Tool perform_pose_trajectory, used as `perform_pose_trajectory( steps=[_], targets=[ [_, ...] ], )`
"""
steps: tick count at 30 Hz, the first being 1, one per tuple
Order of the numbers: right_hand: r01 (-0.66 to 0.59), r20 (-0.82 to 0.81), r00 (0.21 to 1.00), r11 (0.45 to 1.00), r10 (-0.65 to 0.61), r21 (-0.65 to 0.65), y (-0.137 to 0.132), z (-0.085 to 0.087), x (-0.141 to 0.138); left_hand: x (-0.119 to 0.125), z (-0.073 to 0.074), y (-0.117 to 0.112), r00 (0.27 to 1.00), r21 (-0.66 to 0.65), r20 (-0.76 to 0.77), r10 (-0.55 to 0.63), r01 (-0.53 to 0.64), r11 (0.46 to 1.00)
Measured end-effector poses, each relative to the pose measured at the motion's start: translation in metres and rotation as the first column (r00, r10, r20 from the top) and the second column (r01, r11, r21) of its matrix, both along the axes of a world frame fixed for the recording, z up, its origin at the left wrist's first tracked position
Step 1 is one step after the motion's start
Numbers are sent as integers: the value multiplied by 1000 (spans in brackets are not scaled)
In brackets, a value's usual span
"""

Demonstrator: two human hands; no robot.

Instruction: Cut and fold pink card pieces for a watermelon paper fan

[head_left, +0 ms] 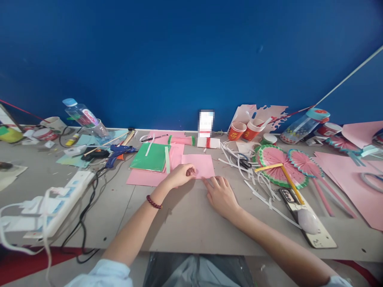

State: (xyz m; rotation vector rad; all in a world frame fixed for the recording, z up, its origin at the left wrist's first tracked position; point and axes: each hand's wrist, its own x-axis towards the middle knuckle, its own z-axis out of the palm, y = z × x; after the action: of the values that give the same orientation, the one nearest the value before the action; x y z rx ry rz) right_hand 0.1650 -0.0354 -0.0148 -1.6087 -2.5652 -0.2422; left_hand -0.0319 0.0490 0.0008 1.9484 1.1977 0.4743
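A small square of pink paper (202,162) lies flat on the grey table in front of me. My left hand (183,174) is at its near left corner, with the fingers curled in and the tips closed on the paper's edge. My right hand (222,195) rests on the table just below the near right part of the sheet. Its fingers are stretched out and apart, and the index fingertip touches the near edge. Beside my left hand a green pack (149,156) lies on larger pink sheets (140,178), with a pale strip (167,159) across its right edge.
To the left are a blue glue gun (118,154), a white power strip (67,201) and black cables (82,215). White paper strips (239,157), red cups (237,130), watermelon-patterned paper fans (271,157) and a phone (321,235) lie right. A blue wall (185,63) stands behind.
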Motion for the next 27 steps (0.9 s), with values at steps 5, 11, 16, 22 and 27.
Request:
perform_pose_trajectory(
  steps=[5, 11, 16, 22, 27],
  targets=[
    [16, -26, 1000, 1000, -16, -11, 0, 1, 1, 3, 8, -6, 998, 77, -68, -6, 11, 997],
    [16, -4, 1000, 1000, -16, 5, -1, 1, 1, -1, 3, -6, 994, 142, -111, 12, 4, 990],
    [36, -3, 999, 999, -36, 13, 0, 4, 4, -5, 7, -7, 999, 61, -36, -21, 23, 998],
    [110, -43, 993, 993, -108, 47, 1, 5, 13, 5, 5, -12, 996, 50, 63, -60, 57, 997],
    [40, -44, 998, 999, -39, 19, 3, 2, 14, 9, -2, -12, 996, 54, 75, -48, 44, 998]
  ],
)
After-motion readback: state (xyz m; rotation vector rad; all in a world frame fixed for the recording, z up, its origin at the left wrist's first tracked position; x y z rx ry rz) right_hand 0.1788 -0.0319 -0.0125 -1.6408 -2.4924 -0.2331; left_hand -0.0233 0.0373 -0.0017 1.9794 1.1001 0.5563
